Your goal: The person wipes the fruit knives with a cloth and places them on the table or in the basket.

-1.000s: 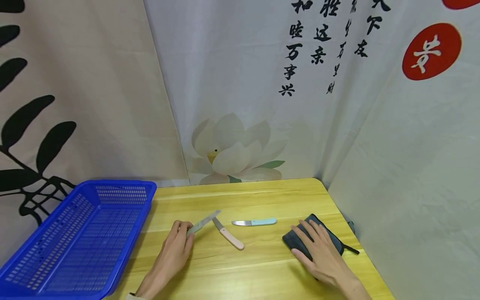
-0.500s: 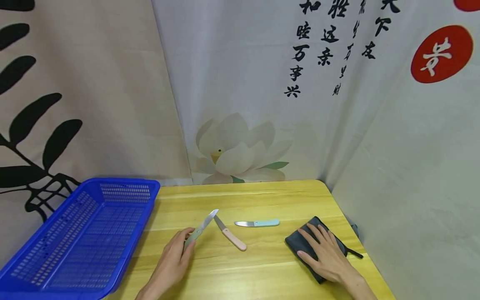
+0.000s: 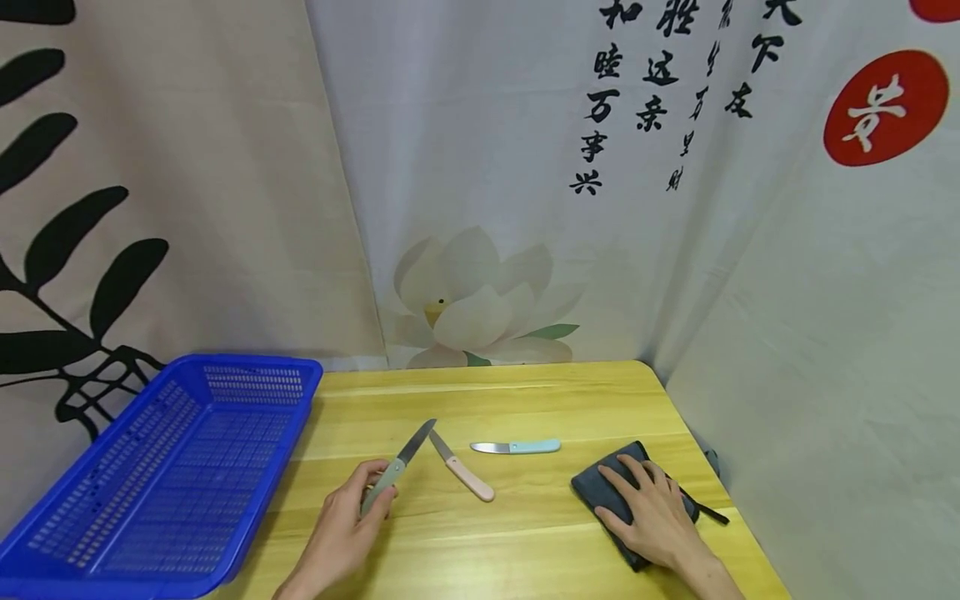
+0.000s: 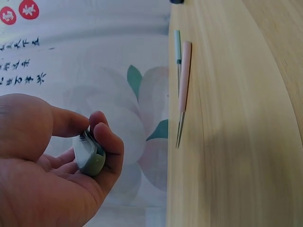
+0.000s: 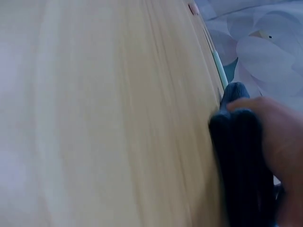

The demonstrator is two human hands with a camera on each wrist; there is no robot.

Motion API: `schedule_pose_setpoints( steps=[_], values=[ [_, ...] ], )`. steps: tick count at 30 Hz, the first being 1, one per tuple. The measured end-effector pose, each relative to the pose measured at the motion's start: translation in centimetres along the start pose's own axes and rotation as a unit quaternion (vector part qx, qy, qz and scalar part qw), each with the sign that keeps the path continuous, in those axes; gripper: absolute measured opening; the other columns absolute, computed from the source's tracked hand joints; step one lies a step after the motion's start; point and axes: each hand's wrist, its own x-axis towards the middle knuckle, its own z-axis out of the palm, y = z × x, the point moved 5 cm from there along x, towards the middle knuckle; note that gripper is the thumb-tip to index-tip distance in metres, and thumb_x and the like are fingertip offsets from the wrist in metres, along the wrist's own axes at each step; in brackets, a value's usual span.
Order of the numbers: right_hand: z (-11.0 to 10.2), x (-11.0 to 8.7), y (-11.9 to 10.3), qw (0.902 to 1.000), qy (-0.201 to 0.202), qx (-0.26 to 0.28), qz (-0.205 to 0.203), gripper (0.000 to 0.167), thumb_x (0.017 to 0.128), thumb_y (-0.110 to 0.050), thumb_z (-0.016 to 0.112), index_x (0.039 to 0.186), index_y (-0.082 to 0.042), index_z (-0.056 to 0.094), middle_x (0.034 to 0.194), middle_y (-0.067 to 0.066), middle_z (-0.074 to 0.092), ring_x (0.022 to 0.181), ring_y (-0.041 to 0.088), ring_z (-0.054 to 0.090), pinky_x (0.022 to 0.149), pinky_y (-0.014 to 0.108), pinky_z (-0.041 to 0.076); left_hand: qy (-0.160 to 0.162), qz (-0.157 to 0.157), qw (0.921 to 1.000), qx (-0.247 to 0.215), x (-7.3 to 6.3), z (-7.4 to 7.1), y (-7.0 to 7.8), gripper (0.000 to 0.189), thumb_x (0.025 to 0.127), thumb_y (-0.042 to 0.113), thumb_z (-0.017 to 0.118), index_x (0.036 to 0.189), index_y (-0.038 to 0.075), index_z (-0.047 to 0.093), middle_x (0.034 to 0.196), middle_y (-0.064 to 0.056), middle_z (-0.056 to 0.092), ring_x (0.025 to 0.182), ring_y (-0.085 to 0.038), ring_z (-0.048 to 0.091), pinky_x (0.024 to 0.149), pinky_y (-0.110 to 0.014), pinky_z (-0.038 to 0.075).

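Observation:
My left hand (image 3: pixel 345 517) holds a small knife (image 3: pixel 396 471) by its pale green handle. Its bare blade points away and to the right. In the left wrist view, the handle (image 4: pixel 90 163) sits between thumb and curled fingers. The blade tip comes close to the tip of a pink-handled knife (image 3: pixel 468 479); contact cannot be told. Beyond lies a light-blue-handled knife (image 3: pixel 528 447). On the right, my right hand (image 3: pixel 656 517) rests over a dark blue fabric pouch (image 3: pixel 600 483), fingers slightly bent. The right wrist view shows the thumb pressing into the pouch (image 5: pixel 241 156).
A blue plastic basket (image 3: pixel 262 483) stands at the left of the wooden table (image 3: pixel 487 550). The pouch's black strap (image 3: pixel 712 513) sticks out toward the table's right edge. Printed cloth (image 3: pixel 510 167) hangs behind.
The left hand has turned the green knife more steeply away, its blade now darker. The right hand's fingers have gone from spread flat to slightly bent, and the pouch has shifted and turned slightly.

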Motion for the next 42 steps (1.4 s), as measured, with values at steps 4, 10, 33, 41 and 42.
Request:
schedule_pose_setpoints(
  steps=[4, 10, 33, 41, 42],
  values=[
    [-0.1, 0.0, -1.1, 0.9996, 0.015, -0.009, -0.020, 0.052, 0.098, -0.042, 0.088, 0.146, -0.026, 0.076, 0.149, 0.016, 0.067, 0.122, 0.048, 0.064, 0.091, 0.065, 0.058, 0.001, 0.000, 0.9999, -0.014, 0.0, 0.2, 0.1, 0.032, 0.110, 0.006, 0.071, 0.142, 0.005, 0.067, 0.106, -0.008, 0.075, 0.078, -0.011, 0.068, 0.063, -0.025, 0.052],
    [-0.2, 0.1, -2.6, 0.9982, 0.034, -0.007, -0.049, 0.045, 0.094, -0.025, 0.093, 0.137, -0.020, 0.080, 0.138, 0.015, 0.071, 0.108, 0.034, 0.065, 0.085, 0.050, 0.062, -0.012, -0.006, 0.9993, -0.035, 0.2, 0.6, 0.6, 0.037, 0.112, 0.008, 0.069, 0.148, 0.004, 0.065, 0.111, -0.010, 0.075, 0.078, -0.010, 0.069, 0.061, -0.025, 0.051],
    [-9.8, 4.5, -19.7, 0.8917, 0.296, 0.056, -0.338, 0.039, 0.119, -0.041, 0.055, 0.144, -0.018, 0.075, 0.147, 0.016, 0.070, 0.119, 0.033, 0.067, 0.096, 0.050, 0.064, -0.054, 0.018, 0.9976, -0.040, 0.6, 3.2, 4.8, 0.029, 0.115, 0.014, 0.066, 0.143, 0.009, 0.069, 0.101, -0.001, 0.074, 0.077, -0.008, 0.066, 0.067, -0.025, 0.056],
    [-8.9, 4.7, -21.8, 0.8810, 0.301, 0.002, -0.365, 0.035, 0.121, -0.031, 0.051, 0.144, -0.022, 0.076, 0.150, 0.010, 0.071, 0.120, 0.034, 0.069, 0.098, 0.048, 0.063, -0.080, 0.033, 0.9961, -0.016, 0.1, 3.5, 6.0, 0.028, 0.118, 0.018, 0.059, 0.143, 0.012, 0.069, 0.100, 0.000, 0.071, 0.074, -0.006, 0.063, 0.066, -0.026, 0.052],
    [-8.8, 4.7, -21.8, 0.8824, 0.298, -0.002, -0.364, 0.035, 0.122, -0.030, 0.049, 0.144, -0.022, 0.075, 0.151, 0.009, 0.071, 0.121, 0.034, 0.069, 0.097, 0.048, 0.063, -0.079, 0.035, 0.9962, -0.013, 0.0, 3.4, 6.1, 0.028, 0.119, 0.018, 0.059, 0.144, 0.012, 0.069, 0.100, 0.000, 0.070, 0.074, -0.006, 0.062, 0.067, -0.026, 0.052]
  ],
)
